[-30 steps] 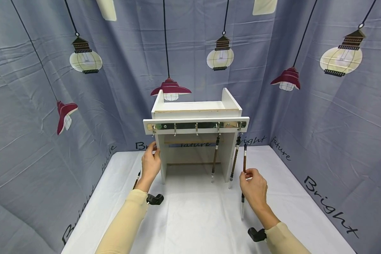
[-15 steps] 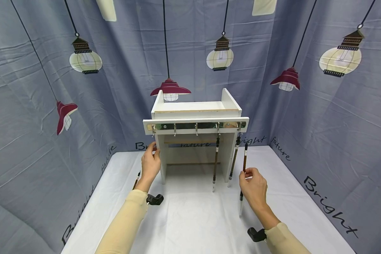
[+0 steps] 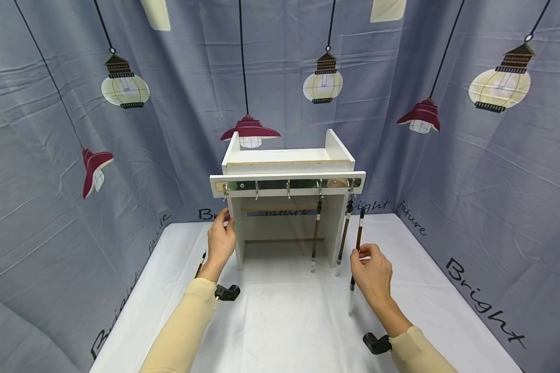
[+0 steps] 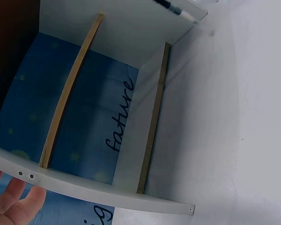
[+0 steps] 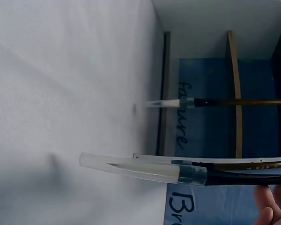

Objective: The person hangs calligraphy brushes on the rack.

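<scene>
My right hand [image 3: 373, 269] pinches a calligraphy brush [image 3: 359, 235] by its brown handle, right of the white shelf unit [image 3: 289, 167]. The brush points up, slightly tilted; in the right wrist view its pale bristles sit inside a clear cap [image 5: 126, 168]. My left hand [image 3: 222, 241] touches the unit's left side panel, and its fingertips [image 4: 35, 199] lie along the panel's outer face in the left wrist view. Two similar brushes, an inner one [image 3: 316, 228] and an outer one [image 3: 345, 230], hang from the two rightmost hooks of the front rail [image 3: 273, 192].
Three more metal hooks run along the rail's left and middle, a central one [image 3: 289, 189] among them. Another brush [image 3: 200, 264] shows partly behind my left wrist. The unit stands on a white-covered table [image 3: 284, 321], enclosed by a blue-grey curtain [image 3: 191, 129].
My right hand has risen slightly, and the held brush's lower end has swung left. The inner hanging brush sways a little. My left hand stays in place.
</scene>
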{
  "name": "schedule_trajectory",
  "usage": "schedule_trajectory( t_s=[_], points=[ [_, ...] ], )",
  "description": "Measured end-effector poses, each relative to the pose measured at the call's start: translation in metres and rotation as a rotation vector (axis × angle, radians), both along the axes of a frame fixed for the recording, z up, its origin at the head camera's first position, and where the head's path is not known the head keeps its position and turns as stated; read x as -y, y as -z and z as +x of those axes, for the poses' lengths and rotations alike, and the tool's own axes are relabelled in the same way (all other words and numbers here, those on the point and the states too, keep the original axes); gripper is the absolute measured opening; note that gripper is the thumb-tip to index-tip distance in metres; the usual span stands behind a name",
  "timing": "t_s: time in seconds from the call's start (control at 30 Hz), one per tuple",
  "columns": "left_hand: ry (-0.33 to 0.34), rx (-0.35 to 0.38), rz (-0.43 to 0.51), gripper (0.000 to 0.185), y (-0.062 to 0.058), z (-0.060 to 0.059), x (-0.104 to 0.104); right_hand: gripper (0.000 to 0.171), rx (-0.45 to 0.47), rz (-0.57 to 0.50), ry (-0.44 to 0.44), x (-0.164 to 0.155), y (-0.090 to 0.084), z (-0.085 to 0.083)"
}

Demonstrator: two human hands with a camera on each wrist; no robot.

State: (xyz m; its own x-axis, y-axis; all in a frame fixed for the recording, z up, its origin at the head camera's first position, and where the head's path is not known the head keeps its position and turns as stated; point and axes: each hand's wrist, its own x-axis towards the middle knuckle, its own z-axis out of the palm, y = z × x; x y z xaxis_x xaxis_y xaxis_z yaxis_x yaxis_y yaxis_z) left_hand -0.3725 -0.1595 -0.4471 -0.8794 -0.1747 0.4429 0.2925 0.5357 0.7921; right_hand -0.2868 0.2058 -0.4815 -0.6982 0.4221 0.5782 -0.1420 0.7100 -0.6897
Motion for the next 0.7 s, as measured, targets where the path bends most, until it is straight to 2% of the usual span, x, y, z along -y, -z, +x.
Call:
schedule_trajectory(
  t_s=[0.7],
  points=[
    [-0.005, -0.017, -0.003, 0.043, 0.000, -0.001, 0.000, 0.012, -0.070, 0.013, -0.031, 0.010, -0.013, 0.003]
  ],
)
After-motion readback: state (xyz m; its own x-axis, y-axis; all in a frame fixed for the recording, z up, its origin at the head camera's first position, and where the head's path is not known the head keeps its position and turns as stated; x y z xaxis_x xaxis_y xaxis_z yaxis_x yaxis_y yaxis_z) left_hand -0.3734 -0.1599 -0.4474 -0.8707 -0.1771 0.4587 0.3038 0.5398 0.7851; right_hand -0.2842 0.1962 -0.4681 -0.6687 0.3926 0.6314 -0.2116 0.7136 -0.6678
